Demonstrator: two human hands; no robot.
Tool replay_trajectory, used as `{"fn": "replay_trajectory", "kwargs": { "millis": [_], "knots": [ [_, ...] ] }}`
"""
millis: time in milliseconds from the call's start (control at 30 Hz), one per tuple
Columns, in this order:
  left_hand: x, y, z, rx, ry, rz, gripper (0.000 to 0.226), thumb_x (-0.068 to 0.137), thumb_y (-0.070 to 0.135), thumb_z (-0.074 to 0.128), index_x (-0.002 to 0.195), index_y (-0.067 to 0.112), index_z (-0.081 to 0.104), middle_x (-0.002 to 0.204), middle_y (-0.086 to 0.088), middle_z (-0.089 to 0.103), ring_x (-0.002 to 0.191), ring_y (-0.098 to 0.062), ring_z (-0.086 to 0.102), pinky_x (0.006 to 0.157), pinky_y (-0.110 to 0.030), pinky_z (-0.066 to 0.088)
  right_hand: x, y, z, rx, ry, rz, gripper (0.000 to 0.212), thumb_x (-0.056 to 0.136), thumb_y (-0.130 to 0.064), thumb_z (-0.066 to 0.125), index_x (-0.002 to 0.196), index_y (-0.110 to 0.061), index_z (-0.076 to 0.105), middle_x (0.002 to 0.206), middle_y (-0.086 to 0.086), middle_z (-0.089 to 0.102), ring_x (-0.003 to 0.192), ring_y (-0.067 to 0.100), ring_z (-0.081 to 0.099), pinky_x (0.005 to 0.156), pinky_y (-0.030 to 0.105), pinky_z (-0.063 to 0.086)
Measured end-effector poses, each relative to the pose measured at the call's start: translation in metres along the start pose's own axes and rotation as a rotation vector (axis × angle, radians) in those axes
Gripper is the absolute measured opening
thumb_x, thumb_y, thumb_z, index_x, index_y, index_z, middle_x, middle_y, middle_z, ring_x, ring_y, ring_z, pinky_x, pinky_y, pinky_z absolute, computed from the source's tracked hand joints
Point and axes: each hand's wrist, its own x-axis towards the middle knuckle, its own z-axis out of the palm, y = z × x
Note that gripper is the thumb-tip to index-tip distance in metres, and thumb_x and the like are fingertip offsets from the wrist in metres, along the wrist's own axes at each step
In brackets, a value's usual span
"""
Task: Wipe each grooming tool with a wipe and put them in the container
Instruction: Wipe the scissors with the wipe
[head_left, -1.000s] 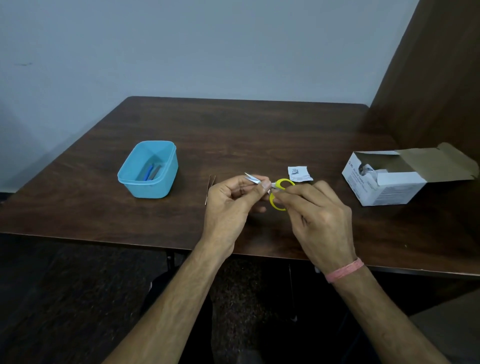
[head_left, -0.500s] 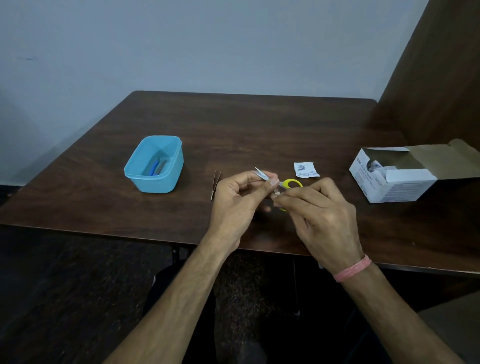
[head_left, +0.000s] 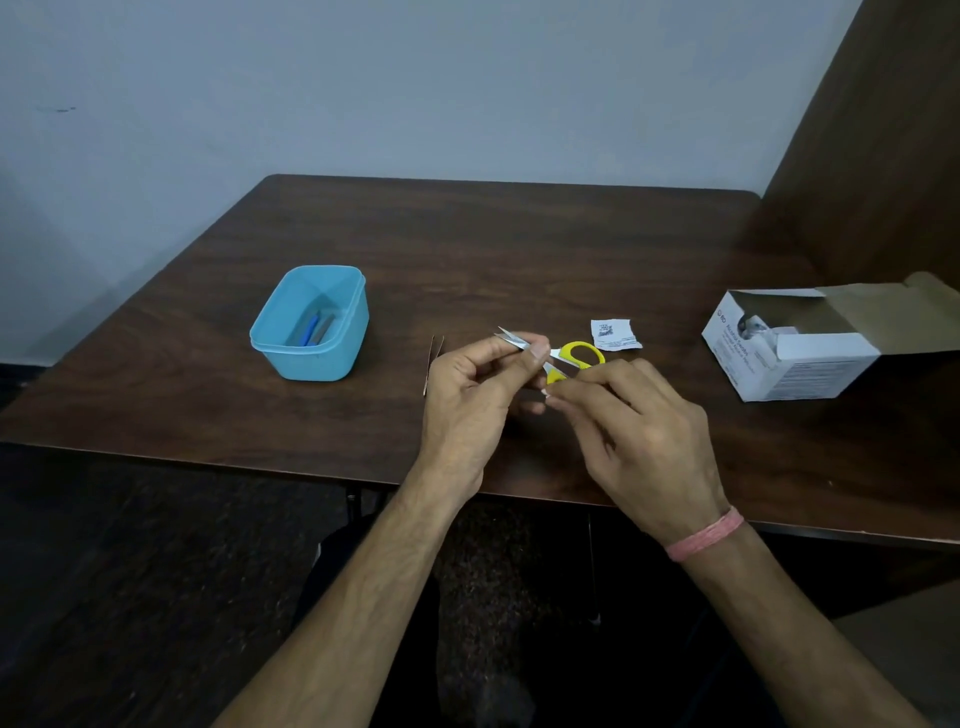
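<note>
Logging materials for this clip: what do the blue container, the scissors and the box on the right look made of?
Blue container: plastic by its look, smooth, slightly translucent walls, moulded rim. Scissors: glossy yellow handles, likely plastic; pale shiny blades, probably steel. Box: thin cardboard, printed white outside, raw brown on the open flap.

One container (head_left: 310, 325) – one scissors (head_left: 575, 355) – one box (head_left: 789, 353)

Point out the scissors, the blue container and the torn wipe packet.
scissors (head_left: 584, 353): head view, on the yellow handle loop.
blue container (head_left: 311, 362): head view, on its near outer wall.
torn wipe packet (head_left: 613, 334): head view, on its printed face.
</note>
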Motion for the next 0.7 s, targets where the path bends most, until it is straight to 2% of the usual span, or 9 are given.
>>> {"fn": "replay_trajectory", "kwargs": {
  "millis": [200, 400, 700],
  "knots": [
    [0.0012, -0.0010, -0.0016, -0.067, 0.078, 0.010, 0.013, 0.104, 0.012, 0.079, 0.112, 0.004, 0.084, 0.090, -0.006, 0.076, 0.084, -0.013, 0.072, 0.064, -0.027, 0.062, 0.0002, -0.0011, -0.0015, -0.023, 0.068, 0.043, 0.012, 0.105, -0.025, 0.076, 0.108, -0.016, 0.084, 0.101, -0.001, 0.075, 0.087, 0.021, 0.067, 0.064, 0.038, 0.056],
    [0.0025, -0.0026, -0.0033, -0.086, 0.075, -0.004, 0.014, 0.105, 0.013, 0.078, 0.114, 0.004, 0.084, 0.090, -0.002, 0.078, 0.083, -0.009, 0.072, 0.065, -0.027, 0.063, 0.0000, -0.0018, -0.0006, -0.024, 0.055, -0.008, 0.012, 0.107, -0.020, 0.075, 0.112, -0.013, 0.084, 0.104, 0.002, 0.076, 0.086, 0.025, 0.070, 0.065, 0.042, 0.059],
    [0.0037, -0.0029, -0.0046, -0.112, 0.074, -0.020, 0.018, 0.106, 0.012, 0.077, 0.117, -0.001, 0.082, 0.092, -0.006, 0.079, 0.082, -0.012, 0.072, 0.070, -0.026, 0.066, -0.0005, 0.0063, 0.0007, 0.076, 0.091, 0.140, 0.014, 0.106, -0.009, 0.075, 0.116, -0.014, 0.084, 0.114, -0.002, 0.079, 0.100, 0.022, 0.077, 0.075, 0.046, 0.064]
  ]
}}
